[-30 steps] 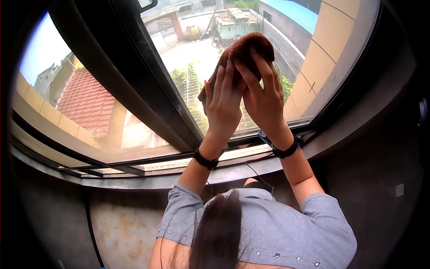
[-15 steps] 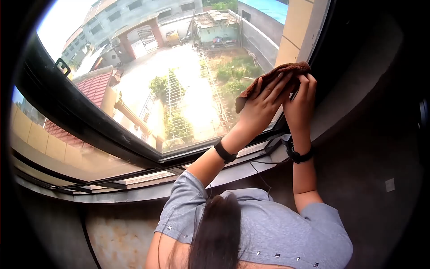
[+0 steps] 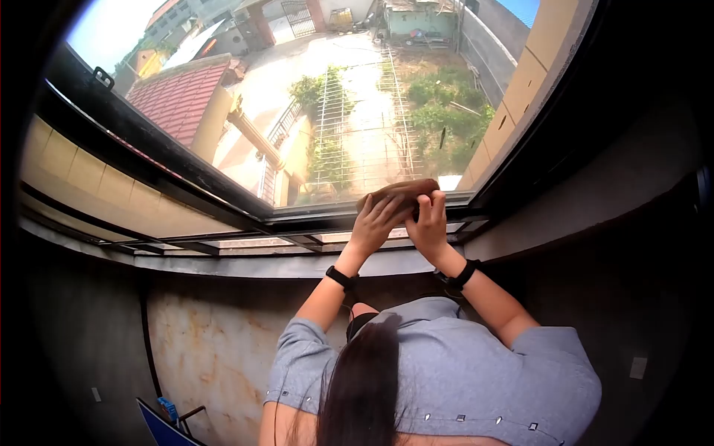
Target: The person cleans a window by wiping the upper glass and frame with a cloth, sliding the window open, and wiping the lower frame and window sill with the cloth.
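A folded brown cloth (image 3: 405,190) is held up near the lower edge of the window glass (image 3: 364,141). My left hand (image 3: 378,223) holds it from the near side, fingers laid long across the fabric. Beside it, my right hand (image 3: 429,227) grips the right part of the cloth with bent fingers. The hands are close together in front of the lower window frame (image 3: 320,213). Fabric and fingers hide where the cloth meets the glass or frame. A black band (image 3: 341,278) circles my left wrist, and another black band (image 3: 467,273) my right.
A pale sill (image 3: 297,265) runs below the window. A black latch (image 3: 103,77) sits on the left frame. Low at the left stands a dark blue panel (image 3: 160,425) with a blue clip-like object (image 3: 168,406). Outside are a courtyard and red roof tiles (image 3: 178,93).
Both hands and the cloth have moved down and left, from the right side of the pane to its lower edge. The view has shifted, showing more of the floor area.
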`<state>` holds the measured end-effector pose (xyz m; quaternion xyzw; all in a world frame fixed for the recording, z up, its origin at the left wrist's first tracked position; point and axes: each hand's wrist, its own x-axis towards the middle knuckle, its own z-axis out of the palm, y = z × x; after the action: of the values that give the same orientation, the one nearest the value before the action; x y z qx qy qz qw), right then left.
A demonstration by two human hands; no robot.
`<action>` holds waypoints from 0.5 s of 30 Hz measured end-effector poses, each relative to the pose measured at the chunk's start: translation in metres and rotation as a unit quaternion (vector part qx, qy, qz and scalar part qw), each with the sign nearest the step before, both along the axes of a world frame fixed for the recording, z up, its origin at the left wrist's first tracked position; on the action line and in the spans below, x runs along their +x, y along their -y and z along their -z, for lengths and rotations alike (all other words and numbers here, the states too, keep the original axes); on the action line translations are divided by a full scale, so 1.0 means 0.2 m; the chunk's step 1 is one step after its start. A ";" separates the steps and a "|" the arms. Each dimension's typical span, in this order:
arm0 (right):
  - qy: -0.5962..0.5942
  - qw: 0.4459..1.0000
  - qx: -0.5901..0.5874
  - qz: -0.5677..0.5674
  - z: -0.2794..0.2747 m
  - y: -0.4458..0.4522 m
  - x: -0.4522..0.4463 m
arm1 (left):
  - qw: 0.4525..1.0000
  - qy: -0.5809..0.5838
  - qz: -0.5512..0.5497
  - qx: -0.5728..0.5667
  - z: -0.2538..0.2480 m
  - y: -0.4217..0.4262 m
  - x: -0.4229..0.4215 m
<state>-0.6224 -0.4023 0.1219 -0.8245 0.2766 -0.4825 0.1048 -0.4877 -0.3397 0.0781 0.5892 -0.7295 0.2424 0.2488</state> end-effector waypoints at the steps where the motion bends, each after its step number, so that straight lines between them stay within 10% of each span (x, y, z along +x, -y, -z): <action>1: 0.001 0.999 0.000 -0.038 0.00 -0.02 0.06 | 0.999 -0.017 -0.018 -0.020 0.00 -0.05 0.05; 15: -0.028 0.981 -0.012 -0.193 -0.09 -0.07 0.23 | 0.967 -0.153 -0.204 -0.027 0.04 -0.23 -0.02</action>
<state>-0.5756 -0.3882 0.1401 -0.8766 0.1090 -0.4333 0.1789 -0.4913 -0.2946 0.0698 0.7487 -0.5403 0.2143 0.3187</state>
